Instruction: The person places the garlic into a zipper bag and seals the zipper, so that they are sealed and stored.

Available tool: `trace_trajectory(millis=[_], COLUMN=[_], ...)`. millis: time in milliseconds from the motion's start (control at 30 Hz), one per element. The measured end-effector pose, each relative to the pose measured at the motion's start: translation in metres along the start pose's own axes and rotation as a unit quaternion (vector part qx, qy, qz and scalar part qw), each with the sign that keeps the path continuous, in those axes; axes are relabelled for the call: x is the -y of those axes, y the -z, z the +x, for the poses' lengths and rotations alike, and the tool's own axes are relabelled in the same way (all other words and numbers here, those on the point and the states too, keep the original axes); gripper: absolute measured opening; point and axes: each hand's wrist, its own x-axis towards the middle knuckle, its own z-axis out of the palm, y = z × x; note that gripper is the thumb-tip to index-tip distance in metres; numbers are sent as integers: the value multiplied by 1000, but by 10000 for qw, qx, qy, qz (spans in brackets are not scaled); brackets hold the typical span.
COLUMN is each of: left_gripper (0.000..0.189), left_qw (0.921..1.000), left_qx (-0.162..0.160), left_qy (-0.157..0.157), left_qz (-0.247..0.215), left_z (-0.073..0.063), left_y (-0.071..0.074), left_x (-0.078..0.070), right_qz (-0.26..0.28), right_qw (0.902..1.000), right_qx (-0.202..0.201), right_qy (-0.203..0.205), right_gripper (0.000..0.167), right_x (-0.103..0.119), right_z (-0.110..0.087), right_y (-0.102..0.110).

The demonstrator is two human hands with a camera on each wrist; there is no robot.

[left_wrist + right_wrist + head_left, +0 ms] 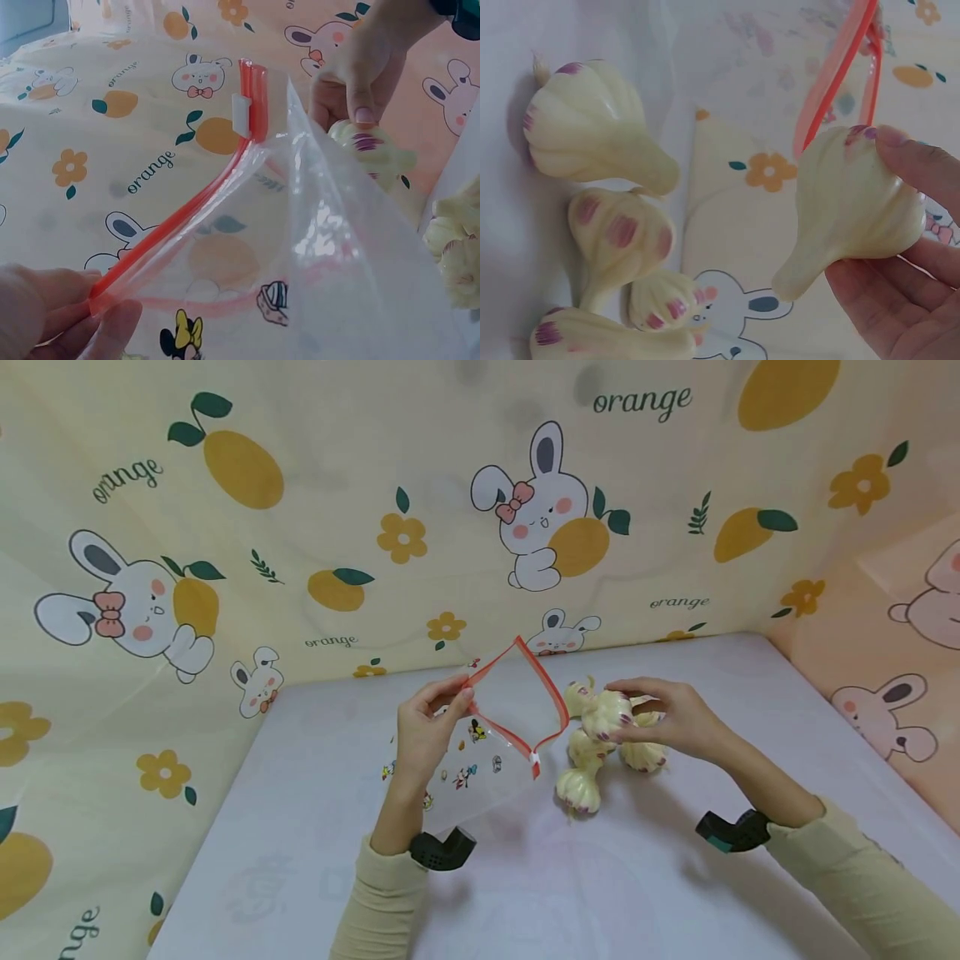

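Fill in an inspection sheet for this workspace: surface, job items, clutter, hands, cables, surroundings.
Surface: pale table, faint marks on it.
Job items: clear bag, mouth open, red zip edge, cartoon prints; one garlic bulb held up outside it; several loose bulbs grouped on the table.
Clutter: nothing seen.
Hands: left hand pinches the bag's edge; right hand grips the raised bulb. Black device on each wrist.
Cables: nothing seen.
Surroundings: cloth with rabbits, oranges and flowers behind the table.
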Motion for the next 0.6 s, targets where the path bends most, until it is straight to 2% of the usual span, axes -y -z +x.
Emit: trace_trajectory(millis=[600], left_gripper=[26], left_qw=[10000], left_qx=[2], left_qy=[18], left_qz=[-64], left_z=[1], left_y=[0], left_x=[2], right_qz=[249], right_qw=[9993], right_qx=[-83], right_qy=[257], right_gripper=[55], right_x=[7], right_z=[12], right_y=[-2])
